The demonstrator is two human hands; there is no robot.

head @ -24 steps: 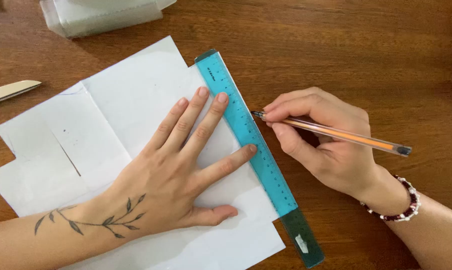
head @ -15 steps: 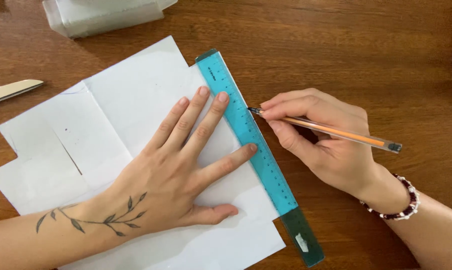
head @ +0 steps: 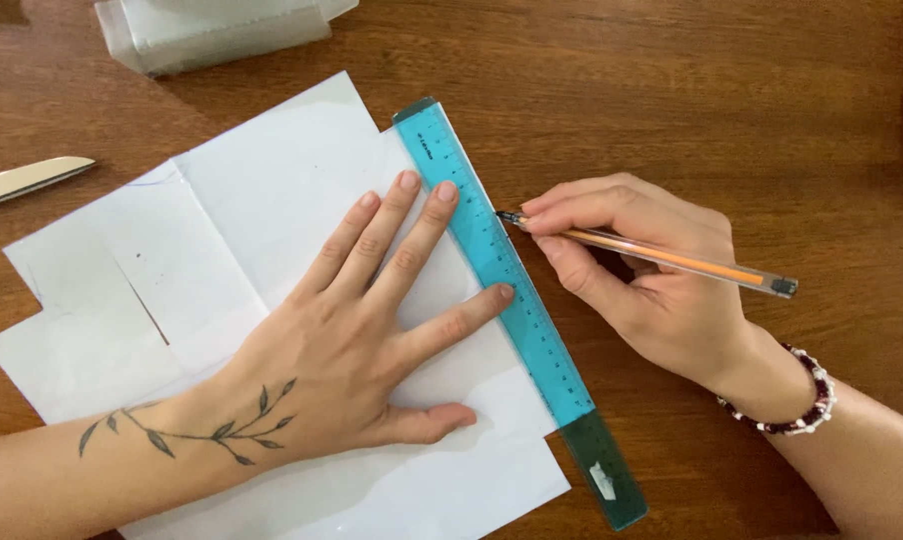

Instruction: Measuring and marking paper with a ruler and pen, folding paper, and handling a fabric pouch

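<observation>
My left hand point(head: 362, 340) lies flat, fingers spread, on white paper sheets point(head: 262, 190), with fingertips pressing a turquoise plastic ruler point(head: 502, 290) that runs diagonally along the paper's right edge. My right hand point(head: 652, 285) grips an orange pen with a clear barrel point(head: 662, 258). Its tip touches the ruler's right edge near the upper third. A beaded bracelet point(head: 797, 405) circles my right wrist, and a leaf tattoo marks my left forearm.
A wooden table point(head: 672, 90) carries everything. A translucent plastic box point(head: 212, 30) stands at the top edge, left of centre. A pale flat blade-like object point(head: 27, 180) lies at the far left. The paper has a cut-out notch at its left side.
My right hand has slid the pen tip up along the ruler's edge, away from me. The left hand and ruler have stayed in place.
</observation>
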